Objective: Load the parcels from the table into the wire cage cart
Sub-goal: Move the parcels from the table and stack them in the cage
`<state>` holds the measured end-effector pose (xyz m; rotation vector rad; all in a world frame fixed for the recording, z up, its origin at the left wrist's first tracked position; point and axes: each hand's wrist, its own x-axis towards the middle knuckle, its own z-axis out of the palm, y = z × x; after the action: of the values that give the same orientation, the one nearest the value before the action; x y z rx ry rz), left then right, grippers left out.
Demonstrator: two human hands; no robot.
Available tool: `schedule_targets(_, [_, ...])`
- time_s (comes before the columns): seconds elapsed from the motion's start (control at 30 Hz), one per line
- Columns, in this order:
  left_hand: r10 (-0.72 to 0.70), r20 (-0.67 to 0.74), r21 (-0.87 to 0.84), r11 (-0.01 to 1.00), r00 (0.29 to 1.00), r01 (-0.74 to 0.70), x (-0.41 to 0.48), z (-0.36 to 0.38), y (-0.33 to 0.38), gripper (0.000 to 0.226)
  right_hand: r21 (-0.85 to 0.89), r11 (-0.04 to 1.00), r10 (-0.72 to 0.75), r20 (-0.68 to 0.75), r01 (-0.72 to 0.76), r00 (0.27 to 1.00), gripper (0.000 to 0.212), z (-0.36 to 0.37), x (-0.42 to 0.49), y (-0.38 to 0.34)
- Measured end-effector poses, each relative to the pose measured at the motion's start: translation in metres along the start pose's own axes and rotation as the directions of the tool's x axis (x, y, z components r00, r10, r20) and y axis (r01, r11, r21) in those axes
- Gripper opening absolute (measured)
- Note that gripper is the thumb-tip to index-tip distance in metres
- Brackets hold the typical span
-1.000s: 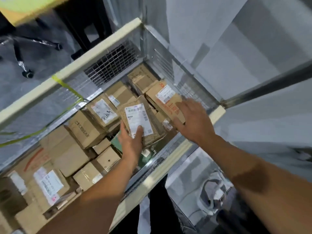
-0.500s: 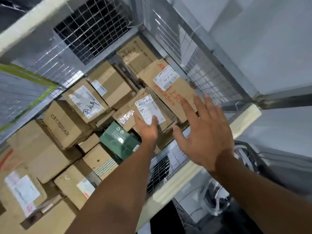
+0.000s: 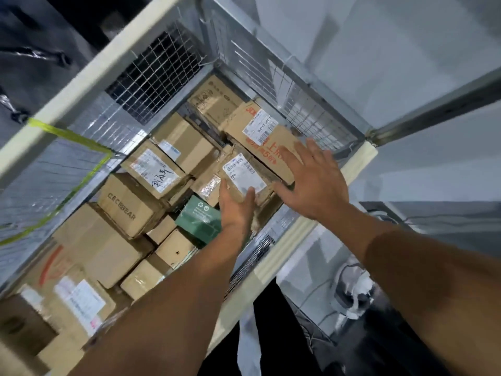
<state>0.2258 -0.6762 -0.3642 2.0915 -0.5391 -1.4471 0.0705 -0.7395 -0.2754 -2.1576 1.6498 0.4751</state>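
We count one green box [image 3: 199, 222] among brown parcels in the wire cage cart [image 3: 151, 77]. Our left hand [image 3: 235, 210] grasps one labelled parcel [image 3: 244, 177]; right hand [image 3: 314, 180] fingers [image 3: 291, 161] spread, released.

The left forearm [image 3: 173, 302] covers the boxes along the cart's near side, and the picture's bottom edge cuts it off at 6 o'clock. The left hand [image 3: 235, 210] hides the near end of the labelled parcel [image 3: 244, 176], so whether the fingers grip it cannot be told. The right hand [image 3: 314, 177] covers the near corner of the red-printed box [image 3: 260, 137]. At 8 o'clock, the large box [image 3: 78, 302] has a blurred, unreadable label. Print on every shipping label is too small to read. The cart's floor is hidden under boxes.
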Motion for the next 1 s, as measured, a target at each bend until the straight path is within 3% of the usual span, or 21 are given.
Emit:
schedule_targets(0.1, [0.201,0.061,0.15,0.967,0.978,-0.208,-0.043,-0.046,0.027,0.081,0.29,0.957,0.057,-0.112,-0.023,0.992,0.082,-0.014,-0.028,-0.009])
schedule_targets(0.2, [0.354,0.19,0.331,0.855,0.916,-0.399,-0.088,-0.086,0.047,0.077,0.512,0.847,0.294,-0.227,-0.143,0.929,0.081,-0.029,-0.087,-0.024])
schedule_targets(0.4, [0.487,0.477,0.364,0.648,0.731,-0.669,-0.209,-0.098,0.07,0.075,0.706,0.612,0.629,-0.161,-0.357,0.76,0.089,-0.048,-0.246,-0.043])
schedule_targets(0.53, [0.517,0.635,0.271,0.547,0.574,-0.792,-0.291,-0.071,0.076,0.073,0.786,0.446,0.805,-0.142,-0.428,0.576,0.09,-0.046,-0.355,-0.033])
schedule_targets(0.7, [0.494,0.811,0.124,0.378,0.314,-0.917,-0.391,-0.031,0.062,0.069,0.868,0.217,0.954,-0.09,-0.447,0.287,0.078,-0.023,-0.498,-0.02])
schedule_targets(0.87, [0.388,0.919,-0.041,0.26,0.066,-0.965,-0.503,0.004,0.015,0.073,0.933,0.002,1.0,-0.004,-0.36,-0.004,0.065,0.026,-0.639,-0.041])
schedule_targets(1.0, [0.288,0.954,-0.156,0.225,-0.087,-0.962,-0.594,0.013,-0.046,0.071,0.942,-0.145,0.982,0.1,-0.302,-0.159,0.065,0.074,-0.747,-0.083])
